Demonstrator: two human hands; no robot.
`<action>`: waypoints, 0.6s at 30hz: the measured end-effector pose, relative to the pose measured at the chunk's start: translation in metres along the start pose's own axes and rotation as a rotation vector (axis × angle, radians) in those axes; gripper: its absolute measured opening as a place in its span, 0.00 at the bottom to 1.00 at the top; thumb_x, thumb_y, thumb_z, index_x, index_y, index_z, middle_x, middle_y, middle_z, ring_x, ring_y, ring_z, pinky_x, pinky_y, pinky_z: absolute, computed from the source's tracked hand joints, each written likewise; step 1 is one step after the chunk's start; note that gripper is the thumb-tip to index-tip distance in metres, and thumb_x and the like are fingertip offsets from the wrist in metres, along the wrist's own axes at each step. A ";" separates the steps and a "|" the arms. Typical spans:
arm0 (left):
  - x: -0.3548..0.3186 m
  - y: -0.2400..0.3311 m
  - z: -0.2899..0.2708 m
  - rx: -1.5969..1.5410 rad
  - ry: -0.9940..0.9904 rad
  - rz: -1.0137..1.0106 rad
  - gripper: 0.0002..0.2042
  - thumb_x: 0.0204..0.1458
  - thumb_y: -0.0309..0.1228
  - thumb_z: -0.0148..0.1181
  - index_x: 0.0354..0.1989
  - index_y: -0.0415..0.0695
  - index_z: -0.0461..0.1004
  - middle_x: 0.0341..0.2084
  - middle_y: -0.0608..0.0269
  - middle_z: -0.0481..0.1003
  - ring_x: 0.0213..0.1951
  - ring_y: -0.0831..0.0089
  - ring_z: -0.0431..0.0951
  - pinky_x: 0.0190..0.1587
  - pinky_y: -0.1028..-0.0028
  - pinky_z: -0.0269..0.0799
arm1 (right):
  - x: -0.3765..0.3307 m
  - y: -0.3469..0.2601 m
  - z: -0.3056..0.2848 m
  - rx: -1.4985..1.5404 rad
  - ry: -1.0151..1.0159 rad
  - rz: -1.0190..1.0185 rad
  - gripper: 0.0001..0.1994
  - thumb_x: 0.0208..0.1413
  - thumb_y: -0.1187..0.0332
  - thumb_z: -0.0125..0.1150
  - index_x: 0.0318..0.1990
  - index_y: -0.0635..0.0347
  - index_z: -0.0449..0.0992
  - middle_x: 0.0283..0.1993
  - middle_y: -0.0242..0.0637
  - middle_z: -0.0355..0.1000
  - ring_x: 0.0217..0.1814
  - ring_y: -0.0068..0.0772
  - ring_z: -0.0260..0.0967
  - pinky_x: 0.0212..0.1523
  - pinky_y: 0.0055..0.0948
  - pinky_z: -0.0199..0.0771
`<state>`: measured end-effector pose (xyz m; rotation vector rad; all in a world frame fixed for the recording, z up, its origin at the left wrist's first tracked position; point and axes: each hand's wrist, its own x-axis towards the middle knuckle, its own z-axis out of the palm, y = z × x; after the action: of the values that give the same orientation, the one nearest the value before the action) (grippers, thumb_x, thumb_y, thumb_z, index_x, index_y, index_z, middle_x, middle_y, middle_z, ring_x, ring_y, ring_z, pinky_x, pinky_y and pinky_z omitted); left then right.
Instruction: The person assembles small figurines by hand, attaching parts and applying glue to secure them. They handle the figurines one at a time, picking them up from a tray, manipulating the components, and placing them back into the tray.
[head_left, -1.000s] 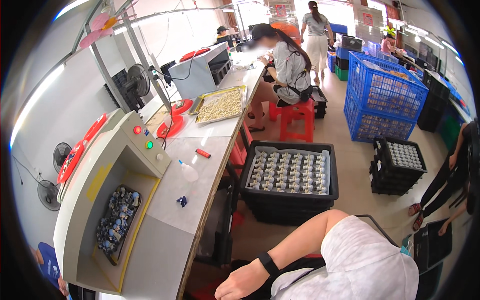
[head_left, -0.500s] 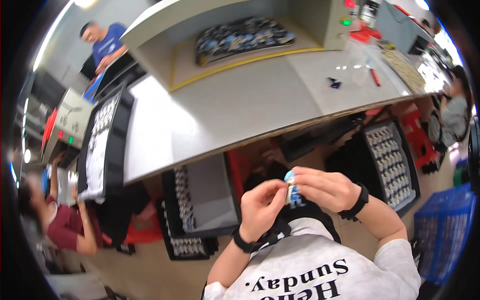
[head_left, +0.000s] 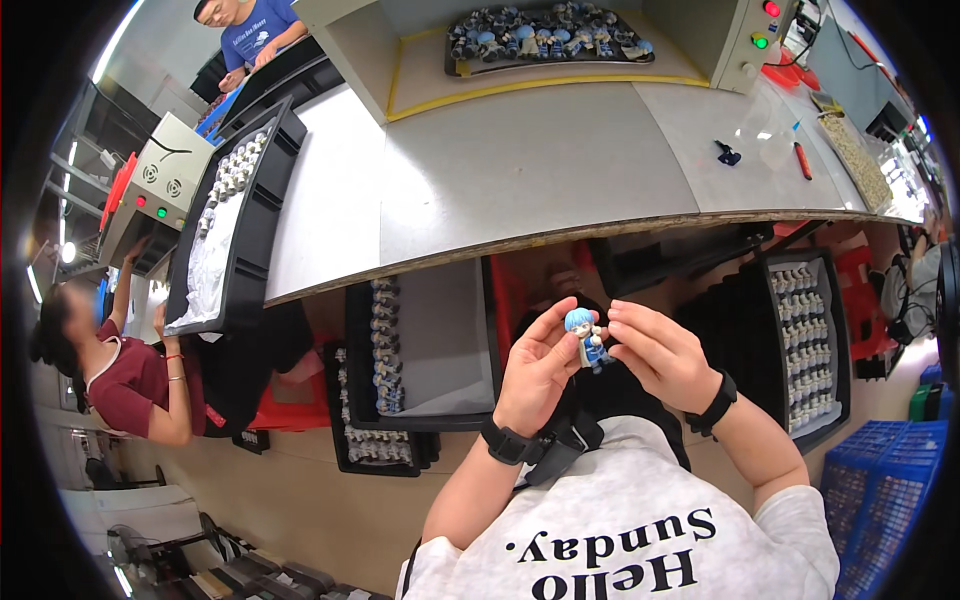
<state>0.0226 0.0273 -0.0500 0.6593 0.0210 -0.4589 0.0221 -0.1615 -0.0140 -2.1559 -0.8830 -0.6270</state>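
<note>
A small toy figurine (head_left: pixel 590 342) with light blue hair and a blue and white outfit is held upright in front of my body. My left hand (head_left: pixel 540 370) pinches it between thumb and fingers, the thumb lying across its side. Close by on its right, my right hand (head_left: pixel 660 355) is open with fingers stretched out; whether a fingertip touches the figurine I cannot tell. Below the worktable edge, a black tray (head_left: pixel 445 345) left of my hands carries a row of blue-haired figurines (head_left: pixel 386 345) along one side.
Ahead stands a grey worktable (head_left: pixel 520 185) with an open-fronted box machine (head_left: pixel 345 50) holding a tray of figurines (head_left: pixel 555 38). More trays of white parts stand at left (head_left: pixel 240 170) and right (head_left: pixel 805 340). Blue crates (head_left: pixel 885 480) stand lower right. Co-workers sit at left and far left.
My right hand has opened and moved off the figurine, which now faces up in my left hand. Both hands have shifted slightly upward, and the view has tilted.
</note>
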 end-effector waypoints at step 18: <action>0.000 -0.005 -0.036 -0.099 0.231 0.026 0.19 0.60 0.23 0.50 0.60 0.42 0.63 0.54 0.52 0.69 0.54 0.65 0.73 0.54 0.66 0.71 | -0.005 0.000 0.055 0.251 -0.046 0.400 0.15 0.43 0.71 0.71 0.40 0.65 0.77 0.45 0.42 0.74 0.43 0.40 0.75 0.42 0.30 0.77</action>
<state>0.0248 0.0452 -0.0815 0.6113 0.2523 -0.3522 0.0279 -0.1219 -0.0514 -2.0408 -0.4979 -0.2521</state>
